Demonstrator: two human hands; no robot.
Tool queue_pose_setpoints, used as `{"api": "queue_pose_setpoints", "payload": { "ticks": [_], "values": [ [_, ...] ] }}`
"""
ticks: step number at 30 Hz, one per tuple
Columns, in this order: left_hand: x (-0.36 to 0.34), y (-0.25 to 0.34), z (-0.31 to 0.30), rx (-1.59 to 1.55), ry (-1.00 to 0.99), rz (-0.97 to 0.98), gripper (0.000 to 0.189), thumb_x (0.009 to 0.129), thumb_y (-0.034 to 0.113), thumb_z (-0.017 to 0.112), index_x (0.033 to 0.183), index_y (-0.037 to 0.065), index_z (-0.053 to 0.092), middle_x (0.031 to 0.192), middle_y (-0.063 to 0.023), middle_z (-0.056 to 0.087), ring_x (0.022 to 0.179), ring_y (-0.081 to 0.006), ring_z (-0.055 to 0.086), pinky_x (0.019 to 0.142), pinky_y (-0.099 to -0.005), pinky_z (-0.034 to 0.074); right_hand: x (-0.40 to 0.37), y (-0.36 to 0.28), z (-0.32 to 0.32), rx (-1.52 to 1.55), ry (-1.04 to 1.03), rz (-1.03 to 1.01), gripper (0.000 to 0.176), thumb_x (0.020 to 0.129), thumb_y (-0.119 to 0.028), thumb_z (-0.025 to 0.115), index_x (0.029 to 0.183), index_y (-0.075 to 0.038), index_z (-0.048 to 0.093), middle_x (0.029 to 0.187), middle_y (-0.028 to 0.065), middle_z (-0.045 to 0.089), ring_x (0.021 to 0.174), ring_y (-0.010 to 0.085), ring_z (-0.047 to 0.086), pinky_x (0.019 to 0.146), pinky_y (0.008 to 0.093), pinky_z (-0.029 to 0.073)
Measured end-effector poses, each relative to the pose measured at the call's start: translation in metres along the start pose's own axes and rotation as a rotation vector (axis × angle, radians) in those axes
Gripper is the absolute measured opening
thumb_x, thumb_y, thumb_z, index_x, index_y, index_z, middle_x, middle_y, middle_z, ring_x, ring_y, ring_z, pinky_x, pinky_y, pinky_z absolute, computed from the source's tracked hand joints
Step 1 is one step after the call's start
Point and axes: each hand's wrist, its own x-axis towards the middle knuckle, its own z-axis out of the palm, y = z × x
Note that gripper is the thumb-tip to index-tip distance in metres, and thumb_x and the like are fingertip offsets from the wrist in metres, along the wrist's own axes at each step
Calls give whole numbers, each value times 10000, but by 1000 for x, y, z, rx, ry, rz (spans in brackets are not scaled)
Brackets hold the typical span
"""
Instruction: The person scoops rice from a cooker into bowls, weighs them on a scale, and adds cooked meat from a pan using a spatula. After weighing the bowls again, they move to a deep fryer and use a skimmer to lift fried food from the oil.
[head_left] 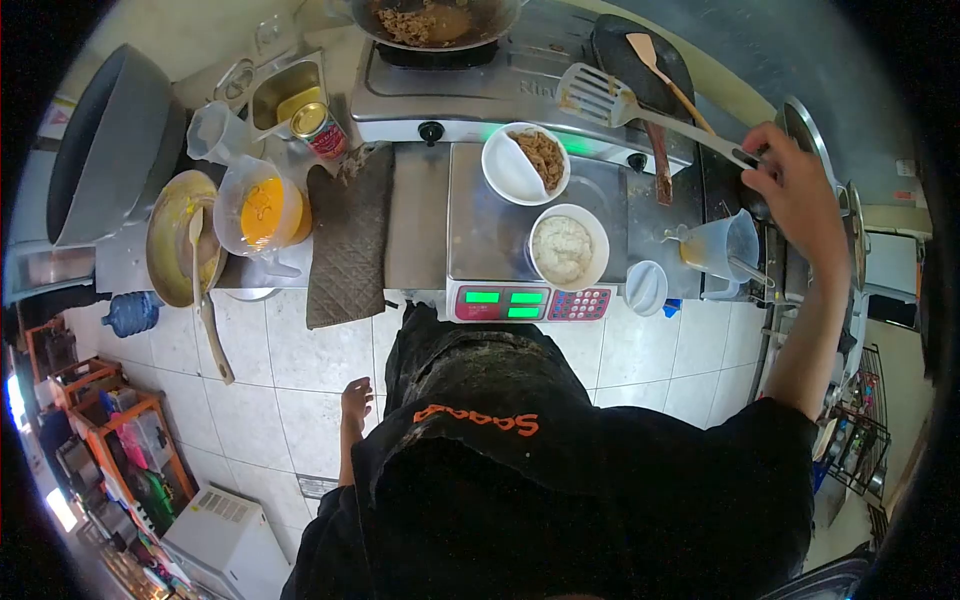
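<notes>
My right hand [796, 180] pinches the handle end of a slotted spatula [597, 97], whose wide head hangs over the front of the gas stove. My left hand [356, 398] hangs low beside my body, fingers loosely apart, holding nothing. In front of me a digital scale [530, 303] carries a white bowl of rice [563, 250]. Behind it on the scale is a white divided bowl [514, 176] with shredded brown food in one side. A wok [440, 25] with brown food sits on the burner.
Left of the scale lie a quilted oven mitt [348, 235], a can [318, 130], a jug of orange liquid [262, 212] and a pan [165, 240] with a spatula. To the right are a clear jug [722, 242], a small white lid [646, 288] and a wooden spatula [650, 55] on a dark pan.
</notes>
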Motion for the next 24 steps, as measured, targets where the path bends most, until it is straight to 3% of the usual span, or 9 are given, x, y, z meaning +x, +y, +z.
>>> {"api": "queue_pose_setpoints", "payload": {
  "ticks": [3, 9, 12, 14, 16, 19, 22, 24],
  "values": [
    [-12, -6, -7, -80, -42, 7, 243, 980, 285, 595, 1199, 196, 649, 967, 14, 653, 776, -110, 573, 633, -303, 428, 11, 19, -6, 196, -6, -14, 253, 864, -95, 675, 1102, -101, 590, 747, 59, 610, 686, 161, 550, 644, 327, 416],
    [-12, -24, -15, -129, -49, -20, 219, 991, 257, 579, 1195, 209, 645, 974, 23, 647, 778, -106, 574, 627, -301, 432, 57, 44, -2, 325, 56, -145, 273, 879, -193, 689, 1127, -113, 605, 756, 29, 608, 712, 129, 547, 651, 310, 415],
    [-20, -20, -14, -86, -14, -12, 213, 993, 238, 561, 1187, 214, 644, 974, 27, 646, 783, -113, 576, 647, -309, 438, 87, 19, 3, 399, 29, -185, 288, 887, -227, 686, 1150, -135, 616, 778, 57, 646, 744, 153, 601, 682, 326, 455],
    [-14, -21, -15, -97, -15, 57, 213, 990, 227, 555, 1184, 217, 642, 969, 28, 646, 788, -119, 577, 661, -315, 442, 113, 2, 20, 319, 124, -215, 290, 885, -236, 686, 1150, -138, 620, 814, 102, 680, 787, 210, 653, 714, 362, 487],
    [1, -26, -25, -306, -84, -87, 209, 982, 230, 567, 1177, 220, 643, 968, 26, 647, 795, -123, 579, 671, -323, 448, 137, -28, 34, 201, 224, -231, 283, 891, -241, 674, 1152, -143, 621, 876, 159, 705, 853, 290, 690, 764, 419, 514],
    [-2, -24, -23, -290, -62, -30, 214, 986, 228, 541, 1173, 215, 643, 969, 20, 649, 799, -126, 583, 666, -328, 452, 169, -81, 62, 4, 389, -197, 253, 905, -192, 622, 1145, -114, 609, 949, 218, 703, 928, 389, 686, 795, 500, 536],
    [7, -28, -30, -312, -67, -42, 219, 986, 222, 530, 1172, 205, 645, 948, 14, 654, 783, -131, 587, 637, -324, 450, 222, -103, 90, -176, 384, -241, 276, 888, -130, 591, 1157, -68, 598, 956, 223, 698, 918, 403, 689, 764, 511, 552],
    [2, -15, -28, -151, 22, -13, 214, 984, 221, 546, 1172, 195, 646, 928, 11, 659, 762, -132, 590, 628, -320, 453, 253, -110, 105, -238, 414, -277, 284, 877, -111, 585, 1153, -50, 596, 952, 225, 695, 901, 410, 692, 747, 515, 557]
  ]
}}
